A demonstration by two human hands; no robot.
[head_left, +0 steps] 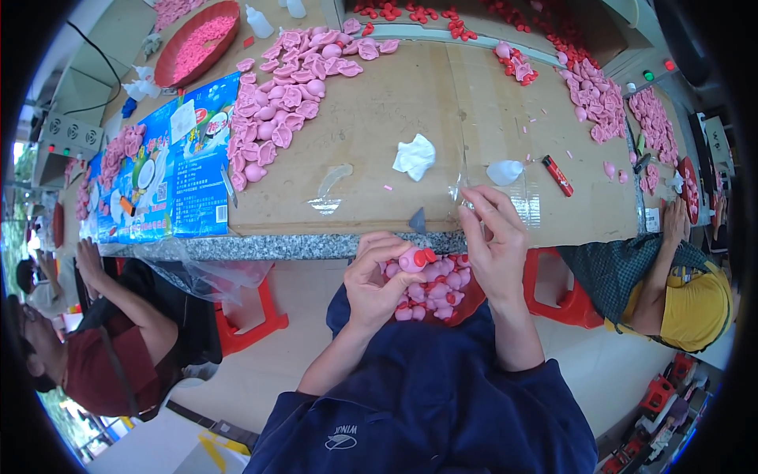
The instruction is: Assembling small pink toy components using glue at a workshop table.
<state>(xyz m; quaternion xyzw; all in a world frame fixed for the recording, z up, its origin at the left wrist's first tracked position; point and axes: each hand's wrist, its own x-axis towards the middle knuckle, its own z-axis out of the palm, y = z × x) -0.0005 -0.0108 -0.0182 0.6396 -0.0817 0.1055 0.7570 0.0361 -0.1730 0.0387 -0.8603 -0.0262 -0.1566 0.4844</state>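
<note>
My left hand (373,284) is closed round a small pink toy figure (411,259) with a red piece on its side, held above my lap. My right hand (497,237) is raised over the table edge, thumb and fingertips slightly apart, with nothing visible between them. Beneath the hands, a red bowl (469,306) on my lap holds many pink figures with red parts (434,292). Close to my right fingertips lie a small white squeeze bottle (504,171) and some clear tape (458,188). A grey triangular piece (417,221) sits by the table edge.
A heap of pink parts (272,110) covers the left of the cardboard (371,95); another heap (598,99) is at right. A crumpled white tissue (414,156) and a red tube (557,175) lie between. Co-workers sit at left (118,347) and right (695,308).
</note>
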